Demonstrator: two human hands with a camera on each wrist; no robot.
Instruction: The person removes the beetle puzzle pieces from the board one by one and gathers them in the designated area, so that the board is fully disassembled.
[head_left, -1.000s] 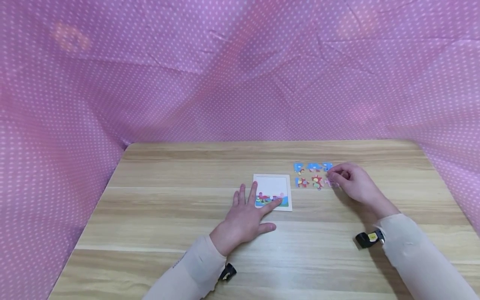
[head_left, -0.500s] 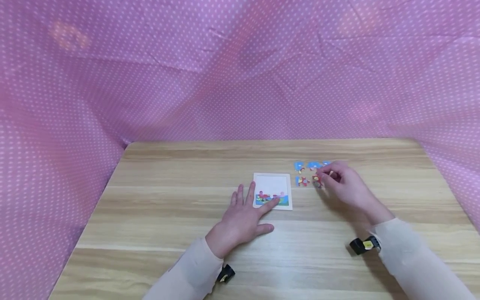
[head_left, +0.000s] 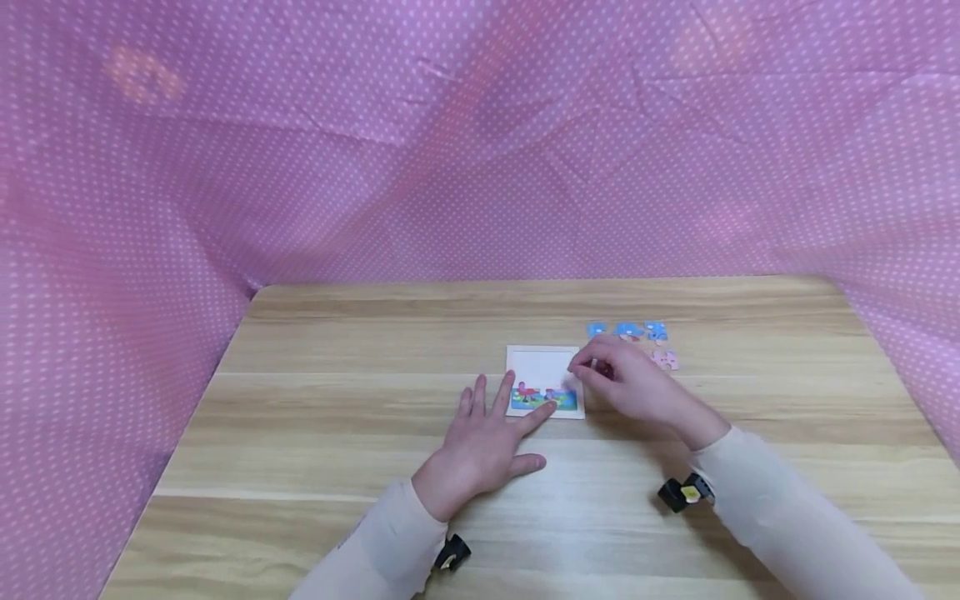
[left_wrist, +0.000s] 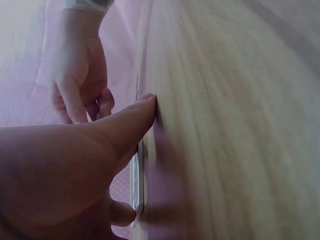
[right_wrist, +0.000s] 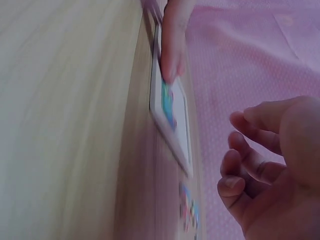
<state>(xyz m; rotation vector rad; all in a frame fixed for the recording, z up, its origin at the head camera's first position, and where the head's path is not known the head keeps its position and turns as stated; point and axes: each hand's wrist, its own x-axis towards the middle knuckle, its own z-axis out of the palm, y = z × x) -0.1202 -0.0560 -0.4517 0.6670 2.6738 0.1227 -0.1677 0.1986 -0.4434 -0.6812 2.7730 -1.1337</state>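
Observation:
My left hand (head_left: 480, 446) lies with spread fingers over the lower left of a white puzzle tray (head_left: 580, 354). Its index fingertip touches the picture at the tray's bottom, where puzzle pieces (head_left: 528, 397) form a colourful strip; the tray's upper part is white. Above the tray's right edge hovers my right hand (head_left: 630, 387), its fingers loosely bent. In the right wrist view the right fingers (right_wrist: 232, 160) curl, thumb and index tips close together, with no piece visible between them. A pink puzzle piece (head_left: 664, 360) lies beyond that hand, which hides part of the row.
Blue puzzle pieces (head_left: 628, 331) lie in a row at the upper right of the tray. The wooden table (head_left: 360, 375) extends around both arms. Pink dotted cloth (head_left: 480, 167) hangs behind and at the sides. A black wrist camera (head_left: 678, 493) is strapped to the right wrist.
My right hand has moved left from the loose pieces to the tray's right edge, uncovering the pink piece. My left hand has stayed nearly still on the tray.

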